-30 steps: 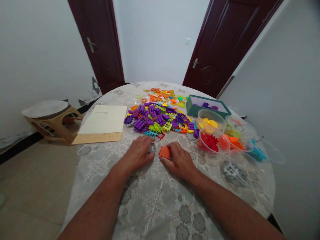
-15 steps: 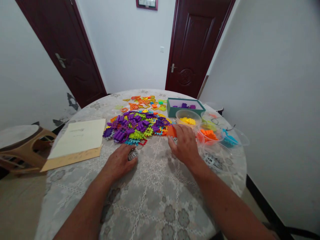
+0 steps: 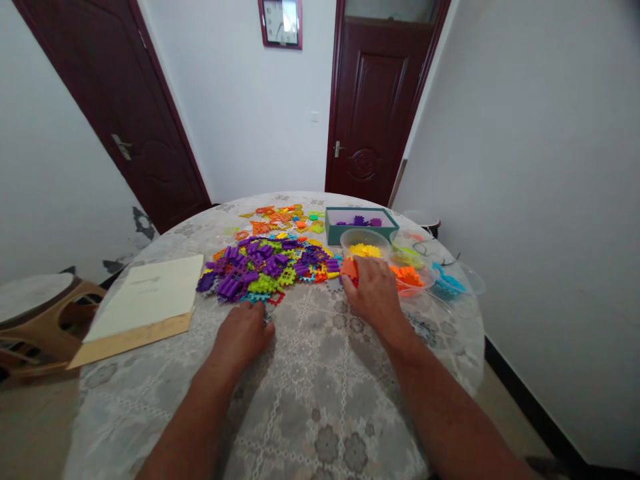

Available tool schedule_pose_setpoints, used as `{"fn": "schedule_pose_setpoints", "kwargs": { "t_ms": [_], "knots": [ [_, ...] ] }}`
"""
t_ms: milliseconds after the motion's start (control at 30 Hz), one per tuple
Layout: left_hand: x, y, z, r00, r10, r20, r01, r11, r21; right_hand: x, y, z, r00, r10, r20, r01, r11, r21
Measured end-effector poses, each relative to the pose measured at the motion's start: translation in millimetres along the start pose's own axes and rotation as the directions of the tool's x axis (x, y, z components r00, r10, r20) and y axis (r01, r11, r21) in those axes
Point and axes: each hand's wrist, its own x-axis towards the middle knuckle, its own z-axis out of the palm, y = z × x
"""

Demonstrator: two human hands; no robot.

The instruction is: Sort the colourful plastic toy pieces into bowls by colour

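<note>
My left hand (image 3: 244, 333) rests near the front of the pile, fingers curled. Between its thumb and forefinger shows a bit of a grey lattice piece (image 3: 267, 319), mostly hidden. Farther right, my right hand (image 3: 373, 287) is closed around orange plastic building pieces (image 3: 349, 269), partly covered by the fingers. It is beside the clear bowl with yellow pieces (image 3: 365, 251) and the clear bowl with orange pieces (image 3: 407, 277). Ahead of both hands lies a heap of interlocking plastic pieces (image 3: 260, 267), mostly purple and lime, with blue, red and yellow among them.
A green box (image 3: 337, 235) with purple pieces stands behind the bowls. Clear containers at right hold blue pieces (image 3: 447, 283), lime pieces (image 3: 410, 253) and grey pieces (image 3: 423, 329). Cream paper (image 3: 145, 293) lies left. More flat pieces (image 3: 280, 219) are scattered behind the heap.
The view has tilted up, showing more of the wall clock. My right hand has drawn the orange pieces away from the heap's right edge. My left hand has barely moved.
</note>
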Motion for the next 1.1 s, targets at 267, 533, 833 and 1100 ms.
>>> {"fn": "schedule_pose_setpoints", "kwargs": {
  "t_ms": [267,533,833,1100],
  "knots": [
    [-4,-9,8.6,0.999,0.033,-0.028,-0.036,0.993,-0.110,13,28,-34,0.999,0.047,-0.009,-0.048,0.993,-0.108],
    [-10,-6,-15.8,0.999,0.036,-0.020,-0.039,0.680,-0.732,10,48,-44,0.974,0.093,-0.209,-0.125,0.982,-0.145],
    [-17,-1,-24.1,0.981,0.120,0.154,0.108,0.323,-0.940,12,-12,-30,0.993,-0.102,0.052,0.095,0.988,0.124],
    [-13,2,-24.3,0.978,0.103,0.181,0.128,0.392,-0.911,20,3,-62,0.996,0.085,-0.040,-0.067,0.942,0.329]
  ]
}}
